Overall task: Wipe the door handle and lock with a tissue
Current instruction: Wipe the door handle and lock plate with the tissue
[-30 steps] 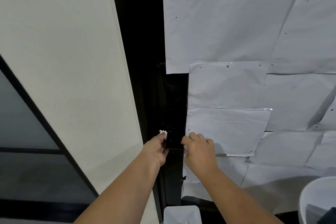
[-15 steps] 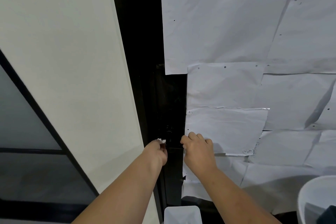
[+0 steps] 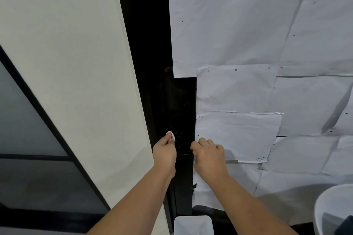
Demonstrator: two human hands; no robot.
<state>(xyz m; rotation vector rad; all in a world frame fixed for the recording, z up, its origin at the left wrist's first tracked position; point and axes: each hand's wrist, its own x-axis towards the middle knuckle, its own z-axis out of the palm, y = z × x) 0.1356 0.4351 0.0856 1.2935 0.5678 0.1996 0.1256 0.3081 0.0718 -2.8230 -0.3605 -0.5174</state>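
My left hand is raised with the forearm angled up from below, fingers curled, pinching a small white tissue at the fingertips. The tissue sits against the left edge of the black lock panel. My right hand is at the same height, just right of the lock panel, knuckles up and fingers curled at the panel's right edge; whether it grips the handle I cannot tell, the handle being too dark to resolve. Right of the lock panel, white paper sheets cover the door. Left of it stands a white wall. Below it, a white bin.
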